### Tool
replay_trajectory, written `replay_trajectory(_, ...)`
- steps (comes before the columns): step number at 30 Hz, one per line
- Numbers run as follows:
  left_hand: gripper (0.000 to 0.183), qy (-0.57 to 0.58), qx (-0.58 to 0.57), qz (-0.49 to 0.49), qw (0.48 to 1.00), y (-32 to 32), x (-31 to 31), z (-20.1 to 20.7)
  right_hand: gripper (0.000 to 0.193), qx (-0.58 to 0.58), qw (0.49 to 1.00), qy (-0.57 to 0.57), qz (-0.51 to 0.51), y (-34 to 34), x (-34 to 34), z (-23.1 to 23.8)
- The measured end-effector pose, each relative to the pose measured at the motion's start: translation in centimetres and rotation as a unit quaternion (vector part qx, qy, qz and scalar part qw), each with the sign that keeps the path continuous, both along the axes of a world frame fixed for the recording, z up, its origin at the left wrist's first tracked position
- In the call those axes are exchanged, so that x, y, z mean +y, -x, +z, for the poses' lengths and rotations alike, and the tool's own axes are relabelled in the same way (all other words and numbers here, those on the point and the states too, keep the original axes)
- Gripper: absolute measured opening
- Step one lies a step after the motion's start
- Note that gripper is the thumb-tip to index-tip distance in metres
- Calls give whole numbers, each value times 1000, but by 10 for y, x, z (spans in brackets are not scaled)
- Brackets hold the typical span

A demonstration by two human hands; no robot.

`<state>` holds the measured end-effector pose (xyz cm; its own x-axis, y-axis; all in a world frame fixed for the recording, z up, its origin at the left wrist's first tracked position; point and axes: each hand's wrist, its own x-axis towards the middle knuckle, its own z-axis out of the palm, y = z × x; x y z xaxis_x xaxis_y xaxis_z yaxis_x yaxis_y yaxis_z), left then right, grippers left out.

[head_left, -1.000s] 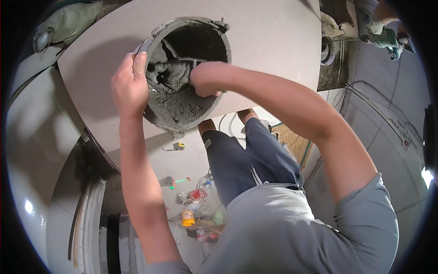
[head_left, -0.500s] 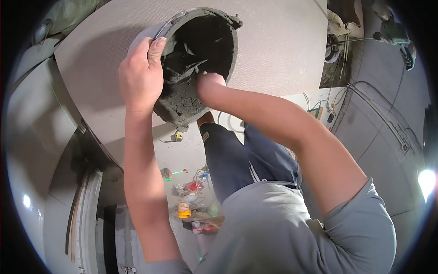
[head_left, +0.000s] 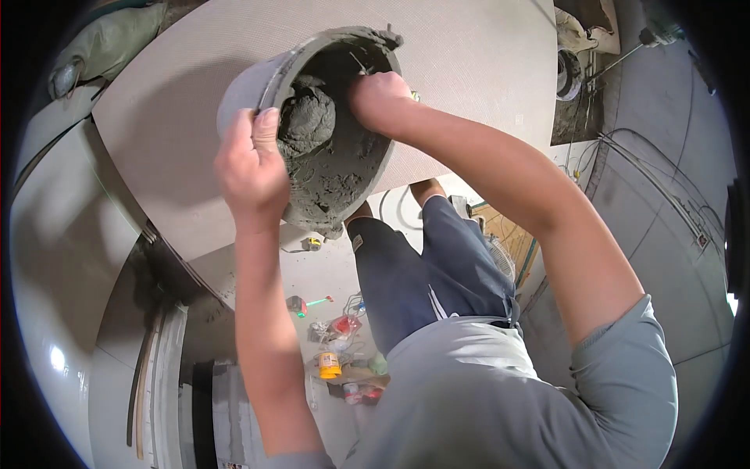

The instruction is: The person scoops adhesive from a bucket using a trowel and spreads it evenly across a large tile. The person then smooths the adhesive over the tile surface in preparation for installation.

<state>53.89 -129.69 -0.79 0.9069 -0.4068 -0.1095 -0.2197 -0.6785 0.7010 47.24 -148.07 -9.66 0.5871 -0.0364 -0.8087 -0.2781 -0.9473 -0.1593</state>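
Observation:
A dark bucket, its rim crusted with grey mortar, is tilted so that its mouth faces me. A rounded lump of wet mortar sits inside, and more mortar coats the inner wall. My left hand is closed on the left side of the rim, thumb over the edge. Inside the mouth, on the right, my right hand is closed around the handle of what looks like a trowel. Only its thin metal shank and a bit of handle end show; the blade is hidden.
Under the bucket spreads a large pale panel with a mesh-textured face. On the floor lie a tape measure, a yellow tub and a red-and-clear plastic bag. Cables run at the right; a green sack lies far left.
My right hand has moved up and right inside the bucket. The bucket has tipped slightly, and a rounded mortar lump now shows at its left. My left hand keeps its hold on the rim.

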Motion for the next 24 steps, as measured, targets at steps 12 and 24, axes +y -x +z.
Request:
replay_trajectory(12,35,8,29,17,999,3,34,-4,24,65,992,-35,-105,16,18,-10)
replay_trajectory(24,37,17,54,54,997,11,38,-3,27,114,972,-170,115,37,30,-31)
